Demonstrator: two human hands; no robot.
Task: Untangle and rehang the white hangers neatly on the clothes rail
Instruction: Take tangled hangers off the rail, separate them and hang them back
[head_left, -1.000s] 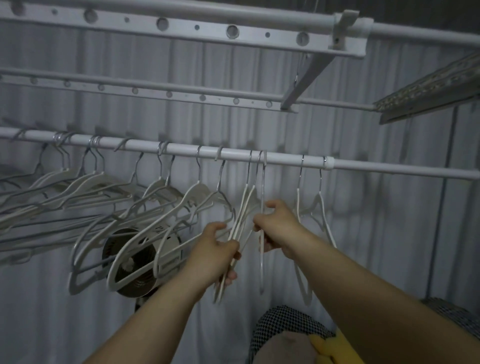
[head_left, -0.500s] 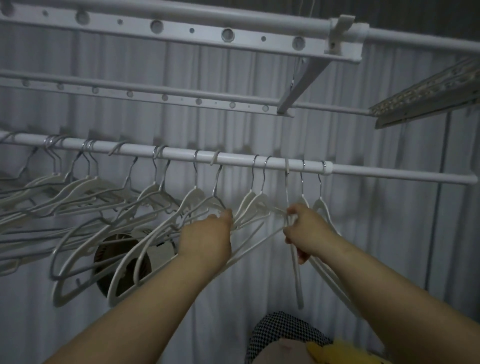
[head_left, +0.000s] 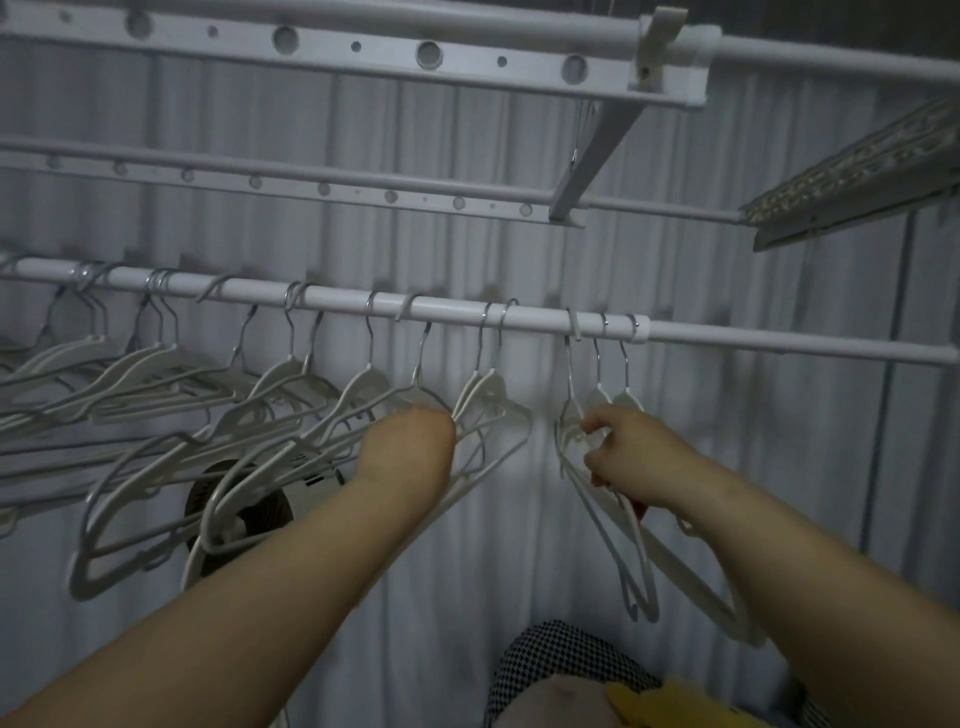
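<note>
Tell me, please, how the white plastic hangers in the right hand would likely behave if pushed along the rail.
The white plastic hangers with metal hooks in the right hand would probably swing, hanging from the white clothes rail by hooks alone. Thin frames suggest light yet stiff. Open frames may snag, like the tangled ones leftward.

Matt white plastic hangers (head_left: 483, 415), shiny metal hooks (head_left: 371, 332)

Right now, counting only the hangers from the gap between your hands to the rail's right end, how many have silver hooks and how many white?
Silver hooks: 2
White hooks: 1
Total: 3 hangers, the bunch the right hand grips.
</note>
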